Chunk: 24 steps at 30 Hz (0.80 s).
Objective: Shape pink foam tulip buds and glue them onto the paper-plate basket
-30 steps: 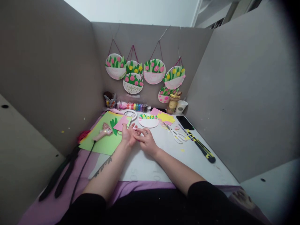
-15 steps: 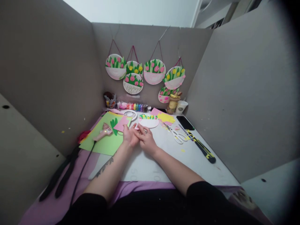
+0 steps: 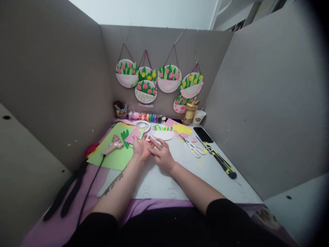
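My left hand (image 3: 142,149) is palm up over the white mat, its thumb apart and its fingers bent. A small pink piece (image 3: 147,139), too small to name exactly, shows at the left fingertips. My right hand (image 3: 162,154) reaches across from the right, fingers spread and their tips at the left hand's fingers. A ring shows on one right finger. Just beyond the hands lies a white half-round paper basket (image 3: 163,135) with green leaves and yellow flowers. A pink paper sheet (image 3: 134,134) lies behind my left hand, beside dark green paper leaves (image 3: 125,138).
Left are a hot glue gun (image 3: 113,147) with its cord and green paper sheets (image 3: 110,163). Right are white-handled scissors (image 3: 195,150), a phone (image 3: 203,134) and a black-and-yellow cutter (image 3: 224,166). Behind stand a paper cup (image 3: 198,118) and a jar (image 3: 189,114). Paper-plate flower baskets (image 3: 169,84) hang above.
My right hand has shifted slightly right and its fingers have spread. My left hand has moved slightly left, and more of the small pink piece shows between the hands.
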Tool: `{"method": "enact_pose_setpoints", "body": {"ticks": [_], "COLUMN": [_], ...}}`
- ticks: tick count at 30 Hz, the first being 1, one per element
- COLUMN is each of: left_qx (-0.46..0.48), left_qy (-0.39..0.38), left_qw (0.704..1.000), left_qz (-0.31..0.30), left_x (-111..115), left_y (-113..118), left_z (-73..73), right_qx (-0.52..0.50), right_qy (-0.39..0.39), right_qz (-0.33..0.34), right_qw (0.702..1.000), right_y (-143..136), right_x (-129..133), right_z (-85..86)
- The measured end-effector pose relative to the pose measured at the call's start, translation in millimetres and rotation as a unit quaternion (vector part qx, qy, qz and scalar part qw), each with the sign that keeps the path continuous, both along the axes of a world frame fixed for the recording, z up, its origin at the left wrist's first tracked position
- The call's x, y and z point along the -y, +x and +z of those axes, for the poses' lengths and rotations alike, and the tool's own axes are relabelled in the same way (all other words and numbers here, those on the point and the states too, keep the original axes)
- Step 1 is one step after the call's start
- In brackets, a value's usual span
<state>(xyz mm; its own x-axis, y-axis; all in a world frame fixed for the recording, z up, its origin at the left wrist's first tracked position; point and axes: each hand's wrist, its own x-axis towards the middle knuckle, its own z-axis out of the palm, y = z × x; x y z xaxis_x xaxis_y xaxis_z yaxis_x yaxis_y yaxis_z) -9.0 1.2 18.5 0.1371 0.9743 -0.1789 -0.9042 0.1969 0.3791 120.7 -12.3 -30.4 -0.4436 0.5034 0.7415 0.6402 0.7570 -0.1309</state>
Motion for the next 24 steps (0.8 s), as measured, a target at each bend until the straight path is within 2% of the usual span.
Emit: {"method": "enact_pose_setpoints", "body": {"ticks": [4, 7, 12, 16, 24], "left_qx": [-0.01, -0.001, -0.01, -0.01, -0.016], "left_qy": [-0.018, -0.002, -0.007, 0.004, 0.021], "left_qw": [1.0, 1.0, 1.0, 1.0, 1.0], "left_qz": [-0.002, -0.007, 0.002, -0.002, -0.004], "left_x": [1.2, 0.5, -1.5, -3.3, -1.9], "left_y": [0.9, -2.4, -5.3, -2.2, -2.0], "left_z": [0.7, 1.1, 0.5, -2.7, -2.3], "right_qx": [0.008, 0.011, 0.013, -0.019, -0.151], "right_qy": [0.005, 0.022, 0.047, 0.028, -0.058], "right_qz": [-0.019, -0.039, 0.002, -0.028, 0.008], "right_qw": [1.0, 0.999, 0.999, 0.999, 0.987], "right_y": [-3.2, -4.0, -4.3, -4.4, -4.9], "right_x": [1.8, 2.8, 2.6, 3.6, 4.3], "right_z": [2.1, 3.6, 3.2, 5.8, 9.2]}}
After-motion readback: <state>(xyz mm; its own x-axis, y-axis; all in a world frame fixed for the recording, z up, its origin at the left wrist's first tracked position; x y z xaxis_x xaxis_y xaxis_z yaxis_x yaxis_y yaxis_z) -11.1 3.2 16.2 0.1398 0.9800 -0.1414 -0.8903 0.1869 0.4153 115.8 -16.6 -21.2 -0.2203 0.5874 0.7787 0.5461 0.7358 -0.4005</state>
